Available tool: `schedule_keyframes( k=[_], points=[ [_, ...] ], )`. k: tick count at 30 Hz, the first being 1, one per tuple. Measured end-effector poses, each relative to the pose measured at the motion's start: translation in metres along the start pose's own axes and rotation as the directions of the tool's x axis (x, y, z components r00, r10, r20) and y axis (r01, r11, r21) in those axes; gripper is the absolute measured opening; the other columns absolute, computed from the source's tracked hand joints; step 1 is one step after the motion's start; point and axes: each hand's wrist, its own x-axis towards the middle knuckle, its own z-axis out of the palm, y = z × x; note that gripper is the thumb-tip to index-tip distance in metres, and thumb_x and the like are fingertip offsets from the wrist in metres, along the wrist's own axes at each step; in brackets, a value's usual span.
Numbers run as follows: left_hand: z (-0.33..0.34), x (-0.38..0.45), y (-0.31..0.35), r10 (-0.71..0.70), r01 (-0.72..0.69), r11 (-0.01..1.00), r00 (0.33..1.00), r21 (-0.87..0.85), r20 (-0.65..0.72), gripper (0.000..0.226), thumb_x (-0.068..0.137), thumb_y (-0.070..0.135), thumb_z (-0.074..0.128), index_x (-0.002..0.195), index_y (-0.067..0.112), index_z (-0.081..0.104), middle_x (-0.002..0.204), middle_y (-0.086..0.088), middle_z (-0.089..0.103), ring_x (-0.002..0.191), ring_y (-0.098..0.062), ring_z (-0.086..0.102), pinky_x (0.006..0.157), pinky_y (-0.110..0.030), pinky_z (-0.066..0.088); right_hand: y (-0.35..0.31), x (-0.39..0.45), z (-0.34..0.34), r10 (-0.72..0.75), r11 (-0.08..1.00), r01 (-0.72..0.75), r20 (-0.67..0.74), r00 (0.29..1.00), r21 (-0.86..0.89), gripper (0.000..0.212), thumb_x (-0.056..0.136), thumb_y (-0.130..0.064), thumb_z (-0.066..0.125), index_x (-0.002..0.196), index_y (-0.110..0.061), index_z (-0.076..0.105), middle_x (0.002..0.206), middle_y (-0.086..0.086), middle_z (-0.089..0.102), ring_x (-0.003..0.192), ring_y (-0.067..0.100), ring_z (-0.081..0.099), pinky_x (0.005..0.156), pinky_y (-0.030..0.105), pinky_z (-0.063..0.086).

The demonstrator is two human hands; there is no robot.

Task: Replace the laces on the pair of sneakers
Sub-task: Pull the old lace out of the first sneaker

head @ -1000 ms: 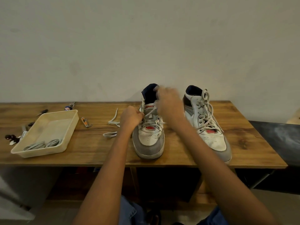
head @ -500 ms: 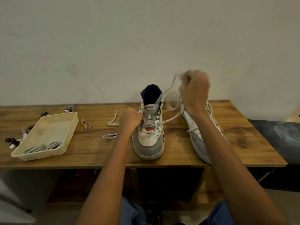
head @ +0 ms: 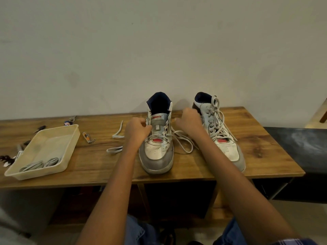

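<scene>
Two white and grey high-top sneakers stand on the wooden table (head: 194, 167). The left sneaker (head: 157, 149) is laced only across its lower eyelets. Its white lace (head: 184, 142) trails loose on the table to its right, and another stretch lies to its left. My left hand (head: 137, 130) is curled at the sneaker's left eyelet row and pinches the lace there. My right hand (head: 189, 121) is curled at the right eyelet row, holding the lace. The right sneaker (head: 223, 138) is fully laced with a loose bow on top.
A cream plastic tray (head: 53, 140) at the left holds coiled grey laces (head: 40, 163). A nail clipper (head: 87, 137), a marker (head: 19, 152), a keyring and small dark items lie around it. A dark bench (head: 300, 144) adjoins the table's right end.
My right hand had pulled the lace up and to the right, then came back down to the left sneaker's right eyelets. The freed lace now lies slack on the table. My left hand stayed put.
</scene>
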Motion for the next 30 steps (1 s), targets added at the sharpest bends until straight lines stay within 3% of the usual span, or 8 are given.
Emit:
schedule_keyframes(
  k=[5,10,15,18,23,26,28,30],
  points=[
    [-0.002,-0.003,0.010,0.136,-0.134,0.990,0.989,0.031,-0.060,0.034,0.077,0.013,0.075,0.110,0.015,0.068,0.107,-0.002,0.068,0.087,-0.013,0.059,0.076,-0.025,0.046,-0.014,0.003,0.010,-0.031,0.989,0.035,-0.030,0.999,0.141,0.044,0.087,-0.036,0.061,0.057,-0.014,0.038,0.057,-0.001,0.039,0.050,0.012,0.035,0.048,0.026,0.029],
    [-0.005,-0.013,0.017,0.188,-0.182,0.979,0.980,0.092,-0.061,0.030,0.075,0.023,0.076,0.104,0.018,0.070,0.106,-0.002,0.066,0.094,-0.016,0.059,0.071,-0.021,0.039,-0.005,-0.004,0.035,0.086,0.952,-0.121,0.132,0.988,0.281,0.035,0.078,-0.038,0.071,0.068,-0.013,0.050,0.064,0.000,0.048,0.057,0.012,0.045,0.046,0.022,0.031],
    [0.014,-0.019,0.025,0.144,-0.182,0.970,0.965,0.161,0.218,0.019,0.088,0.017,0.063,0.106,0.015,0.071,0.108,-0.006,0.068,0.094,-0.017,0.061,0.071,-0.021,0.040,0.010,0.001,0.024,0.234,0.615,-0.474,0.428,0.873,0.630,0.009,0.081,-0.011,0.065,0.079,-0.002,0.065,0.071,0.010,0.063,0.057,0.016,0.056,0.051,0.023,0.047],
    [0.017,-0.016,0.024,0.076,-0.134,0.968,0.963,0.213,0.259,0.019,0.091,0.018,0.059,0.104,0.014,0.071,0.103,-0.008,0.068,0.093,-0.020,0.061,0.073,-0.025,0.042,0.009,-0.002,0.028,0.246,0.595,-0.476,0.418,0.875,0.647,0.015,0.082,-0.013,0.064,0.088,0.001,0.067,0.068,0.007,0.063,0.060,0.016,0.056,0.052,0.024,0.046],
    [0.019,-0.018,0.020,0.039,-0.028,0.996,0.990,-0.081,0.135,0.019,0.094,0.013,0.053,0.097,0.008,0.071,0.090,-0.002,0.066,0.082,-0.015,0.057,0.072,-0.027,0.044,0.010,-0.003,0.028,0.203,0.682,-0.403,0.372,0.906,0.610,0.015,0.084,-0.018,0.063,0.087,-0.004,0.065,0.068,0.004,0.061,0.054,0.012,0.053,0.046,0.020,0.042],
    [0.008,-0.015,0.006,-0.229,0.204,0.876,0.973,-0.436,-0.005,0.024,0.096,0.010,0.047,0.097,0.005,0.070,0.070,-0.005,0.057,0.060,-0.015,0.046,0.058,-0.030,0.038,0.011,-0.003,0.028,0.181,0.691,-0.398,0.389,0.903,0.603,0.016,0.084,-0.019,0.064,0.090,-0.005,0.065,0.069,0.003,0.061,0.050,0.010,0.052,0.041,0.018,0.039],
    [0.003,-0.011,-0.002,-0.309,0.256,0.867,0.949,-0.428,-0.058,0.024,0.097,0.013,0.047,0.092,0.005,0.069,0.076,-0.011,0.060,0.061,-0.016,0.047,0.062,-0.031,0.038,0.010,-0.002,0.030,0.178,0.727,-0.370,0.363,0.915,0.578,0.022,0.084,-0.023,0.064,0.094,-0.003,0.066,0.075,0.004,0.064,0.057,0.012,0.056,0.046,0.020,0.041],
    [0.005,-0.012,-0.003,-0.190,0.153,0.968,0.965,-0.197,-0.182,0.021,0.095,0.023,0.051,0.102,0.009,0.066,0.099,-0.008,0.062,0.087,-0.018,0.054,0.073,-0.029,0.037,0.008,-0.001,0.034,0.172,0.763,-0.336,0.327,0.929,0.552,0.028,0.084,-0.026,0.064,0.095,-0.001,0.067,0.083,0.008,0.067,0.066,0.015,0.058,0.056,0.026,0.044]
  ],
)
